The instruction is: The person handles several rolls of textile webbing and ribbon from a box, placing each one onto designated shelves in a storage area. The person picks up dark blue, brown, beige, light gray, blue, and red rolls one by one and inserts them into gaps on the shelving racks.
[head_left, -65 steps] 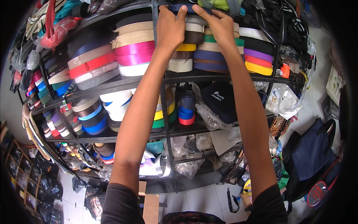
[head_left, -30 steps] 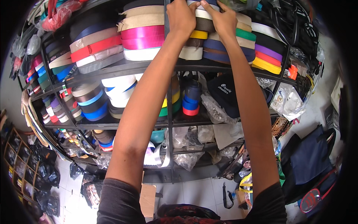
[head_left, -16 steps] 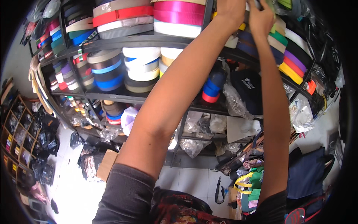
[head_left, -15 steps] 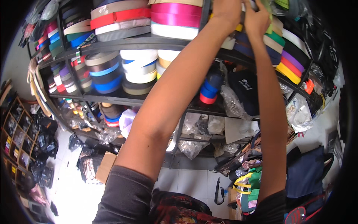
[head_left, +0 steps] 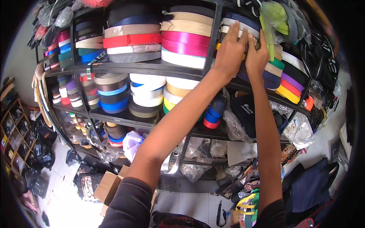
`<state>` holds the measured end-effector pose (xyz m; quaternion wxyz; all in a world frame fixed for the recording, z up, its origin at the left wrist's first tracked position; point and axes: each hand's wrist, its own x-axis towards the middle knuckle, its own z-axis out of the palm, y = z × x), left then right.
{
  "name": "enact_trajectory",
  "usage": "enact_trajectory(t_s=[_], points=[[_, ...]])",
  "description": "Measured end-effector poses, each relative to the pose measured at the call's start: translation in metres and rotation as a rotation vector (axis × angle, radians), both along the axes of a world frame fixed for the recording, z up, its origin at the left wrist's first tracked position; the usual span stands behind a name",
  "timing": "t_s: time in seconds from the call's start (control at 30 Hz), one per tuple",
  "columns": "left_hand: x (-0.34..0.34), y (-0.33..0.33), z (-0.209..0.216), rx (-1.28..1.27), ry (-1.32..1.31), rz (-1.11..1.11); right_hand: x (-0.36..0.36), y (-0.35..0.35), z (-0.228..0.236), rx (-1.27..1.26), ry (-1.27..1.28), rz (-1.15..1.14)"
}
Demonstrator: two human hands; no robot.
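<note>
Both my arms reach up to a stack of webbing rolls on the upper right shelf. My left hand (head_left: 230, 53) lies against the front of the stack, fingers stretched upward over a pale grey roll (head_left: 249, 31). Close beside it, my right hand (head_left: 257, 56) touches the same stack with its fingers extended and apart. A navy roll (head_left: 237, 17) sits on top of the pale one. My hands cover much of the rolls lower in this stack, and neither hand is visibly wrapped around anything.
The black shelf rack (head_left: 152, 69) carries several rolls of coloured strap, among them magenta rolls (head_left: 186, 43). Lime-green strap (head_left: 279, 19) in clear plastic hangs right of my hands. A black pouch (head_left: 245, 112) lies below. An opened cardboard box (head_left: 108, 186) stands on the floor.
The view has tilted upward, so the shelves sit lower in the picture and both hands show fully. The hands stay at the same stack; the top rolls are now visible.
</note>
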<state>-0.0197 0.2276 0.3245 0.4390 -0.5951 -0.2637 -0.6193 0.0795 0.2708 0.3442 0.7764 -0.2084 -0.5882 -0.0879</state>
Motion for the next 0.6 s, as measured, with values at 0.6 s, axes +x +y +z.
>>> enact_trajectory(t_s=[0.6], points=[[-0.169, -0.350, -0.611, -1.299, -1.246, 0.510, -0.013, -0.138, -0.369, -0.296, -0.242, 0.583]])
